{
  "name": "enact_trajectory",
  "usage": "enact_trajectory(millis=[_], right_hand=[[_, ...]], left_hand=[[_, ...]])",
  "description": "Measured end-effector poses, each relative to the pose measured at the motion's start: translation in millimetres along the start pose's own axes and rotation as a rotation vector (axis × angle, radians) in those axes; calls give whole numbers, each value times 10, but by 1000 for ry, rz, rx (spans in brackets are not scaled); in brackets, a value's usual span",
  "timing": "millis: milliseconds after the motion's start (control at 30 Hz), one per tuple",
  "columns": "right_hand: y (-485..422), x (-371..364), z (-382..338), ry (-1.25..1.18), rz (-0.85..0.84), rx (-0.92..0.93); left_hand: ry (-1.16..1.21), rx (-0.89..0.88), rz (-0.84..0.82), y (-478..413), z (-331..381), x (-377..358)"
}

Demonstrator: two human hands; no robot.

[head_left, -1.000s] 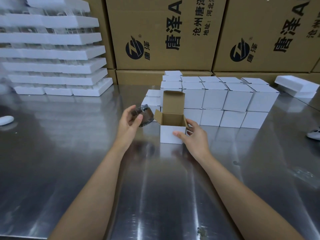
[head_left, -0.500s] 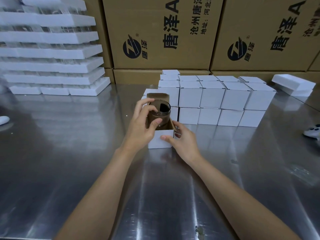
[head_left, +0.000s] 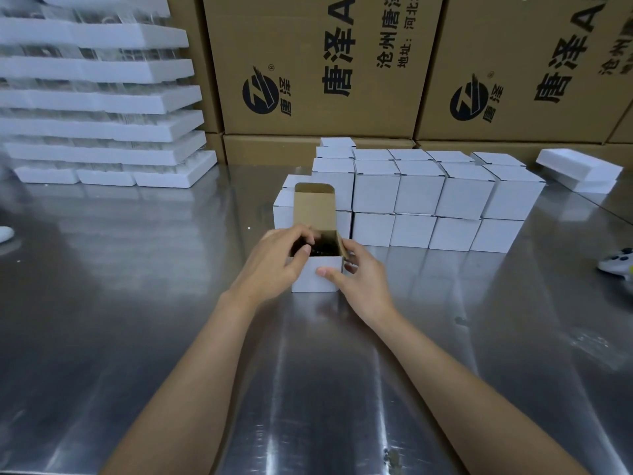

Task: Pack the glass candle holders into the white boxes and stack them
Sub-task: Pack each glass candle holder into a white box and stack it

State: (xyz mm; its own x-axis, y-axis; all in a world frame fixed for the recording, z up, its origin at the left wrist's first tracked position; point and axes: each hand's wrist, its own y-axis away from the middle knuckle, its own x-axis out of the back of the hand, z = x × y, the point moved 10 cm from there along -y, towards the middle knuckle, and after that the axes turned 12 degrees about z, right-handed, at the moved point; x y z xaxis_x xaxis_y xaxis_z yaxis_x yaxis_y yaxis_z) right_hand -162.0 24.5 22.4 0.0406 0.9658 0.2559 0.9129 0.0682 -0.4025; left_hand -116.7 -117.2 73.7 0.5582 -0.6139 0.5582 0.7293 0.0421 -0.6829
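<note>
The step in hand is seating a holder (head_left: pixel 317 247) in its box (head_left: pixel 317 277): the dark glass sits low inside the open mouth, only its top showing. The box stands on the steel worktop (head_left: pixel 137 303), just near of the stack (head_left: pixel 421 193) of closed white boxes. The left hand (head_left: pixel 274 265) reaches over the left rim, its fingers (head_left: pixel 298 233) curled down into the opening and seemingly gripping the holder's top, thumb at the front edge. The right hand (head_left: pixel 358 281) steadies the box, thumb pressed on the white front face and the other fingers wrapped round the right side by the small side flap. The lid (head_left: pixel 313 207) stands upright at the far edge. Next, I judge, the left hand must let go and come out, the side flaps fold in, the lid tuck down, and the closed box go onto the stack, squared to its neighbours so the rows stay level
</note>
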Motion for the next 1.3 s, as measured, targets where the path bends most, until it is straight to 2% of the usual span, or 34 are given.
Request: enact_trajectory(millis=[133, 200, 267, 333, 400, 467, 500, 567, 633, 667, 767, 833, 900, 967, 1033, 1300], right_hand=[[2, -6, -32, 11, -13, -4], [1, 6, -41, 10, -10, -6], [-7, 25, -42, 9, -6, -17], [-19, 42, -21, 13, -7, -38], [-24, 57, 8, 20, -16, -65], [-20, 63, 25, 28, -25, -84], [-17, 67, 24, 25, -26, -89], [-17, 71, 9, 14, -19, -89], [-15, 72, -1, 12, -9, -88], [-9, 74, -3, 8, -6, -89], [-12, 105, 28, -87, -9, -139], [-43, 157, 84, -374, 16, -279], [-69, 199, 186, -791, 88, -477], [-90, 233, 246, -1009, 129, -565], [-77, 204, 246, -1041, 113, -583], [-58, 70, 186, -825, 32, -496]], left_hand=[[-146, -89, 13, 2, 50, -85], [-73, -62, 17, 16, 28, -84], [115, 39, 88, 22, -14, -18], [322, 212, 319, 29, -111, 151], [656, 506, 600, 118, -351, 262], [1017, 820, 736, 250, -568, 126], [1134, 934, 703, 294, -616, -2], [1184, 1023, 498, 317, -556, -228], [1101, 987, 284, 324, -411, -411], [1008, 959, 254, 324, -402, -437], [844, 931, 320, 322, -493, -353], [864, 944, 305, 324, -529, -360], [855, 968, 289, 340, -540, -371], [839, 982, 285, 340, -531, -377], [824, 977, 285, 336, -521, -379], [825, 952, 284, 344, -439, -404]])
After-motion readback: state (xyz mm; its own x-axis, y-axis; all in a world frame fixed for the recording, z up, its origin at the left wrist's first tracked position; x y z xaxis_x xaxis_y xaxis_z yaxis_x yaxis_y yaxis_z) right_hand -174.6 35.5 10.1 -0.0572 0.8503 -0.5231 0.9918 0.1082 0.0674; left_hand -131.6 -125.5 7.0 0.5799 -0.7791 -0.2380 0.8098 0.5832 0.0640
